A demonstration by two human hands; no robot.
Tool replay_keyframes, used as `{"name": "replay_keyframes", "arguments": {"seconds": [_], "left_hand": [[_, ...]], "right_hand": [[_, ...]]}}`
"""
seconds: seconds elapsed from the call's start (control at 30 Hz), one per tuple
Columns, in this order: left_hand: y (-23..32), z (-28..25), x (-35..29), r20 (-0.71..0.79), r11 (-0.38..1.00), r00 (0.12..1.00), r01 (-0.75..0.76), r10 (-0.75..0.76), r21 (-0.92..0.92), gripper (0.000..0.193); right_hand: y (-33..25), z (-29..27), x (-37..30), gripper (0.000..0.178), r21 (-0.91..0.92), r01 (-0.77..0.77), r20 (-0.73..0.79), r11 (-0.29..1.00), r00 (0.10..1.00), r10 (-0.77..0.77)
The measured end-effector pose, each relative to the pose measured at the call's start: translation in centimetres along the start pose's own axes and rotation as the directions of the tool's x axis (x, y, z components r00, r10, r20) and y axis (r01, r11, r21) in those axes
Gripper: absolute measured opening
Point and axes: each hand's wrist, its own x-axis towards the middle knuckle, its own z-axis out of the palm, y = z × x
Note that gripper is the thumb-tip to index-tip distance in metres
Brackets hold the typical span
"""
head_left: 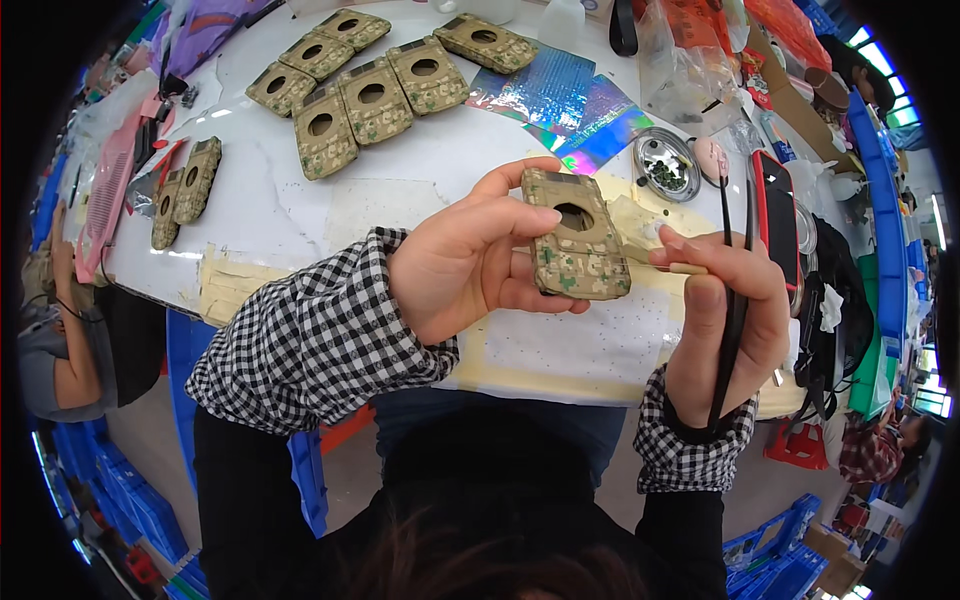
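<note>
My left hand (450, 260) is closed round a camouflage model tank hull (580, 255), its thumb beside the round hole in the top. The hull is tilted up above the table. To its right, my right hand (750, 300) pinches a thin pale stick (688, 268) between thumb and fingers, with the tip toward the hull's side. Black tweezers (728, 355) also lie in that hand, their prongs pointing away from me. Whether the stick's tip touches the hull, I cannot tell.
Several matching hulls (375, 95) stand at the back left, with more camouflage pieces (190, 190) farther left. Behind my right hand are a round dish (668, 165) of small dark green parts and a red-edged phone (777, 215). Shiny holographic sheets (560, 95) lie at the back.
</note>
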Motion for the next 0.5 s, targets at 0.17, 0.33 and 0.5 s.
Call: {"name": "replay_keyframes", "arguments": {"seconds": [0.17, 0.33, 0.5], "left_hand": [[0.07, 0.24, -0.35, -0.030, 1.000, 0.999, 0.030, -0.030, 0.005, 0.060], [-0.06, 0.79, -0.46, -0.076, 0.998, 0.997, 0.030, -0.026, 0.055, 0.052], [-0.09, 0.73, -0.39, -0.063, 0.998, 0.997, 0.037, -0.034, 0.053, 0.051]], "right_hand": [[0.29, 1.07, 0.33, 0.009, 0.061, -0.015, 0.059, 0.998, 0.998, 0.012], [0.30, 1.24, 0.37, 0.008, 0.057, -0.045, 0.069, 0.997, 0.997, 0.041], [0.24, 1.20, 0.33, 0.007, 0.064, -0.060, 0.074, 0.996, 0.996, 0.055]]}}
